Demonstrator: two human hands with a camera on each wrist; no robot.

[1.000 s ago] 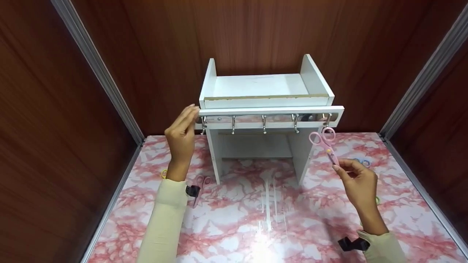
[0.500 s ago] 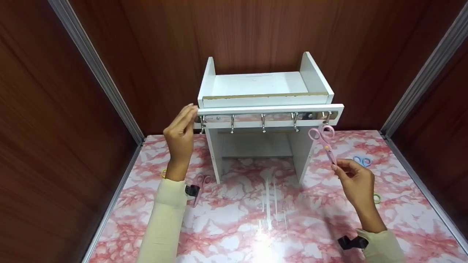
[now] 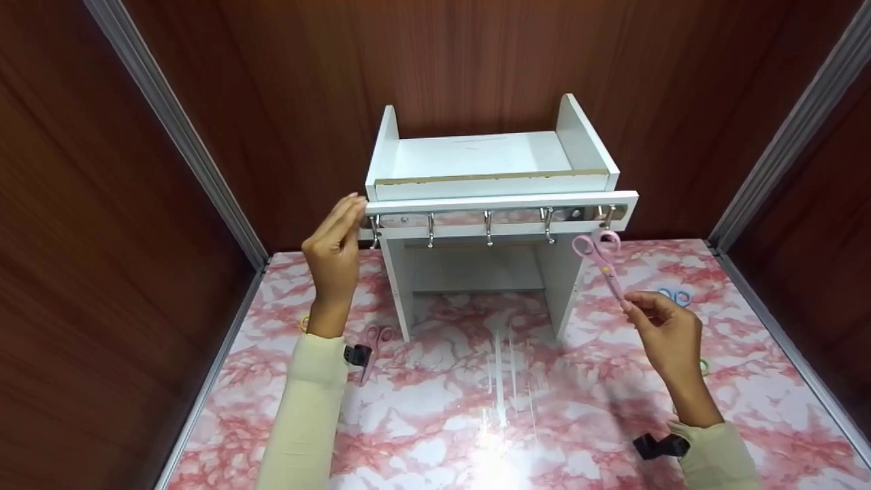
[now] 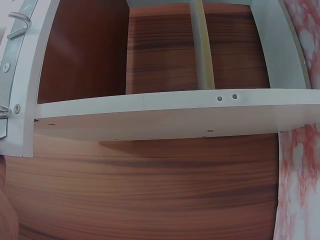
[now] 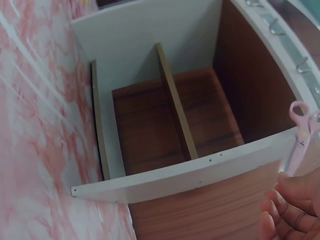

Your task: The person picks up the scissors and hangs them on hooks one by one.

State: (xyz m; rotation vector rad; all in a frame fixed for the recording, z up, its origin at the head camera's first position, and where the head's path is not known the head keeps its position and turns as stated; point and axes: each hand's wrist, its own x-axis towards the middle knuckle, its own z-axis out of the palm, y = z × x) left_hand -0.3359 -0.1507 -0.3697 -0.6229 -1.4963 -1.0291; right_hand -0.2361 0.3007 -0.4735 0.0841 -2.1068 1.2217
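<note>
My right hand (image 3: pixel 670 337) pinches pink scissors (image 3: pixel 603 262) by the blade end. Their handle loops point up, right at the lower tip of the rightmost metal hook (image 3: pixel 608 216). Whether a loop is around that hook, I cannot tell. In the right wrist view the scissors (image 5: pixel 301 132) stand beside the rail, above my fingertips (image 5: pixel 282 180). My left hand (image 3: pixel 333 255) rests its extended fingers against the left end of the white hook rail (image 3: pixel 463 202); the thumb is mostly hidden. That rail runs across the front of a white shelf unit (image 3: pixel 490 187).
Left of the shelf, another pair of pink scissors (image 3: pixel 371 347) lies on the pink-and-white marbled table (image 3: pixel 435 408), partly behind my wrist camera. A yellow loop (image 3: pixel 305 322) shows nearby. Blue scissors (image 3: pixel 675 296) and a green loop (image 3: pixel 704 367) lie at right. Wood-grain panels surround the table.
The view has shifted slightly. The pink scissors in my right hand have edged up toward the rightmost hook. My left hand stays at the rail's left end.
</note>
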